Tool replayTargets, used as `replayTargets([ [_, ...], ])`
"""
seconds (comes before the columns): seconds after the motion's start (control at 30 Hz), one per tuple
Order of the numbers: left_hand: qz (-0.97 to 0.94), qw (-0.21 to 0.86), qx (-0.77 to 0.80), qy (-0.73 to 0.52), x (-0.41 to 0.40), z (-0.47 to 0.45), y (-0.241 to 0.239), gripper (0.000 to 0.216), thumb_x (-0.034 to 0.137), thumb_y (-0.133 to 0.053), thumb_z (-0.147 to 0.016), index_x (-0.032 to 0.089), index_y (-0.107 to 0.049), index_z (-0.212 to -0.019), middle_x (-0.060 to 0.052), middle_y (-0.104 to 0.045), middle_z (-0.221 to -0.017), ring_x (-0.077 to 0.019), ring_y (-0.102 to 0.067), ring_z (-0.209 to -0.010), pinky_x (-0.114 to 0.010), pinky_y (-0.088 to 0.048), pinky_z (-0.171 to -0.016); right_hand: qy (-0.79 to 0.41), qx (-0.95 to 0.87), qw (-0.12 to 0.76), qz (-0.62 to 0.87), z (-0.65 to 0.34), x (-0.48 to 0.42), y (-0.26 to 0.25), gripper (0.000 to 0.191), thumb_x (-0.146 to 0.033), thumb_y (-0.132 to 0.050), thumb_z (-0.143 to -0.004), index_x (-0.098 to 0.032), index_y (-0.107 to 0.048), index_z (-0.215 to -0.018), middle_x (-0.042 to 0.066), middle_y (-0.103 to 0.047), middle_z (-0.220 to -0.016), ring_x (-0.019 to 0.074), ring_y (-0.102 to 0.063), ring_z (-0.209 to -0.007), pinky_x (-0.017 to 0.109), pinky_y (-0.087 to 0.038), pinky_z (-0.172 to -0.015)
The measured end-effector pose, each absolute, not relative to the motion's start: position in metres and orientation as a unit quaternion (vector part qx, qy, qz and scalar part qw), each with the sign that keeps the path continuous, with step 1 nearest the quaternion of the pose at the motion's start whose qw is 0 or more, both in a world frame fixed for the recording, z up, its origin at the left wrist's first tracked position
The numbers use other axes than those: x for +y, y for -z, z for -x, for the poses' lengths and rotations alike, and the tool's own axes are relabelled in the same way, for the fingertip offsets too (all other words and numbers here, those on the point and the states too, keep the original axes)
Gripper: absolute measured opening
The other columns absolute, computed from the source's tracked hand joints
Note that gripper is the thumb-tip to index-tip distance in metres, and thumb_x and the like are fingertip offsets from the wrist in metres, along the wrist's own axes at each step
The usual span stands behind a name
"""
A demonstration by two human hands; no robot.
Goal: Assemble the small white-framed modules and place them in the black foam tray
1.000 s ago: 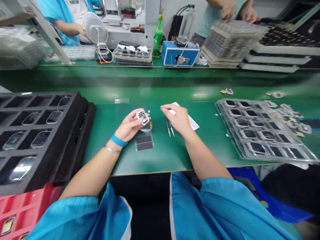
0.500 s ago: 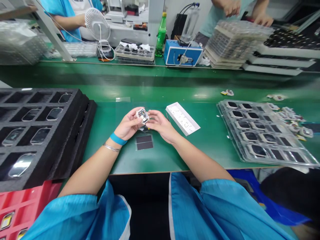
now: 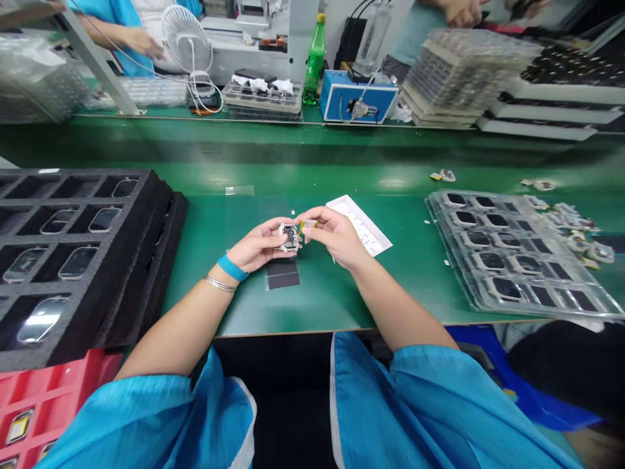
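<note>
My left hand (image 3: pixel 254 247) pinches an opened smartwatch case (image 3: pixel 290 238), its inner electronics facing up. In my right hand (image 3: pixel 340 238), between thumb and fingers, is a small yellow-and-silver battery (image 3: pixel 308 224) close beside the case's right edge. Whether a wire joins the two is too small to tell. Below the hands, a clear sheet with dark rectangles (image 3: pixel 283 279) lies on the green table. A shallow white box (image 3: pixel 374 229) holding tiny pieces stands just behind my right hand, which partly covers it.
Black foam trays (image 3: pixel 78 260) with watch cases are stacked at left, above a red tray (image 3: pixel 63 384). At right lie clear plastic trays (image 3: pixel 463 273) of watch parts and a pile of loose parts (image 3: pixel 569 221). Across the table, co-workers' hands (image 3: pixel 141 42) show near a white fan (image 3: pixel 185 39).
The battery now shows in my right hand, held to the right of the case. Both hands have shifted slightly right, and the case is turned.
</note>
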State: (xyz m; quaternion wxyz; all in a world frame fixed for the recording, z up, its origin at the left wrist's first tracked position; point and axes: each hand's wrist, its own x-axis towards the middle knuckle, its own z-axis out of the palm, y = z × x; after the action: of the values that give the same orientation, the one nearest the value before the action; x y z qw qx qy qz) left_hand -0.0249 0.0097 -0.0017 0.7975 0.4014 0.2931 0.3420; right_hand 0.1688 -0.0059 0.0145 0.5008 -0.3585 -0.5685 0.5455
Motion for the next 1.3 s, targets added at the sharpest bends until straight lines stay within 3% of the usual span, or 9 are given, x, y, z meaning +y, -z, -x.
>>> replayTargets([
  [0.13,-0.406,0.808,0.285,-0.318,0.009,0.024,0.004,0.043,0.019,-0.080,-0.068,0.019,-0.065,-0.109,-0.007,-0.072,-0.095,-0.0208,-0.072,-0.087,-0.030,-0.061,-0.075,-0.625,-0.539,0.460,0.326,-0.173,-0.007,-0.016,0.032,-0.033,-0.079,-0.068,-0.020,-0.063,-0.093,0.000,-0.069,-0.088,0.0097,-0.060,-0.066,0.025,-0.055,-0.063],
  [0.27,-0.395,0.813,0.281,-0.323,0.009,0.026,0.005,0.040,0.018,-0.079,-0.069,0.019,-0.066,-0.107,-0.005,-0.072,-0.092,-0.0188,-0.072,-0.082,-0.030,-0.061,-0.076,-0.662,-0.537,0.416,0.317,-0.179,-0.004,-0.017,0.033,-0.032,-0.082,-0.067,-0.018,-0.068,-0.093,0.001,-0.070,-0.082,0.0140,-0.067,-0.076,0.031,-0.058,-0.076],
  [0.43,-0.387,0.826,0.292,-0.287,0.010,0.025,0.007,0.037,0.015,-0.076,-0.072,0.018,-0.065,-0.107,-0.007,-0.073,-0.097,-0.0190,-0.073,-0.085,-0.027,-0.061,-0.073,-0.509,-0.618,0.462,0.380,-0.174,-0.004,-0.013,0.031,-0.044,-0.076,-0.076,-0.018,-0.071,-0.092,0.003,-0.072,-0.084,0.0145,-0.065,-0.070,0.032,-0.057,-0.072],
  [0.63,-0.377,0.820,0.322,-0.285,0.010,0.021,0.007,0.036,0.009,-0.073,-0.071,0.016,-0.064,-0.104,-0.008,-0.074,-0.094,-0.0214,-0.074,-0.087,-0.026,-0.061,-0.071,-0.288,-0.732,0.426,0.446,-0.167,-0.009,-0.008,0.016,-0.028,-0.061,-0.090,-0.022,-0.072,-0.099,0.003,-0.070,-0.092,0.0154,-0.063,-0.081,0.031,-0.052,-0.082],
  [0.83,-0.375,0.786,0.375,-0.318,0.008,0.013,0.010,0.023,0.010,-0.074,-0.072,0.014,-0.063,-0.092,-0.005,-0.072,-0.078,-0.0188,-0.073,-0.070,-0.026,-0.060,-0.061,-0.252,-0.753,0.406,0.453,-0.161,-0.003,0.005,0.018,-0.027,-0.058,-0.091,-0.022,-0.070,-0.102,0.003,-0.070,-0.093,0.0172,-0.063,-0.086,0.032,-0.051,-0.084],
  [0.97,-0.361,0.761,0.416,-0.344,0.012,0.013,0.009,0.024,0.008,-0.071,-0.071,0.013,-0.063,-0.092,-0.007,-0.073,-0.080,-0.0191,-0.072,-0.067,-0.027,-0.059,-0.058,-0.272,-0.718,0.414,0.489,-0.161,0.000,0.015,0.034,-0.029,-0.056,-0.092,-0.024,-0.061,-0.125,0.006,-0.070,-0.111,0.0187,-0.065,-0.098,0.035,-0.052,-0.089],
  [1.07,-0.332,0.719,0.462,-0.399,0.019,0.020,0.004,0.018,0.008,-0.066,-0.073,0.013,-0.062,-0.090,-0.007,-0.073,-0.081,-0.0178,-0.072,-0.069,-0.028,-0.059,-0.061,-0.265,-0.756,0.339,0.493,-0.162,0.001,0.021,0.044,-0.027,-0.056,-0.093,-0.024,-0.054,-0.136,0.009,-0.063,-0.131,0.0220,-0.060,-0.118,0.041,-0.047,-0.103],
  [1.2,-0.303,0.687,0.485,-0.448,0.027,0.032,0.000,0.012,0.009,-0.062,-0.075,0.014,-0.061,-0.085,-0.007,-0.074,-0.081,-0.0156,-0.070,-0.071,-0.033,-0.060,-0.072,-0.208,-0.843,0.178,0.463,-0.156,0.007,0.031,0.036,-0.022,-0.055,-0.093,-0.024,-0.062,-0.129,0.008,-0.054,-0.143,0.0295,-0.043,-0.138,0.057,-0.029,-0.116],
  [1.3,-0.310,0.705,0.465,-0.437,0.027,0.035,0.001,0.013,0.009,-0.064,-0.073,0.014,-0.063,-0.086,-0.007,-0.073,-0.083,-0.0167,-0.070,-0.076,-0.039,-0.060,-0.080,-0.179,-0.848,0.154,0.474,-0.150,0.014,0.035,0.037,-0.022,-0.053,-0.095,-0.025,-0.060,-0.131,0.006,-0.047,-0.150,0.0312,-0.035,-0.143,0.061,-0.023,-0.117],
])
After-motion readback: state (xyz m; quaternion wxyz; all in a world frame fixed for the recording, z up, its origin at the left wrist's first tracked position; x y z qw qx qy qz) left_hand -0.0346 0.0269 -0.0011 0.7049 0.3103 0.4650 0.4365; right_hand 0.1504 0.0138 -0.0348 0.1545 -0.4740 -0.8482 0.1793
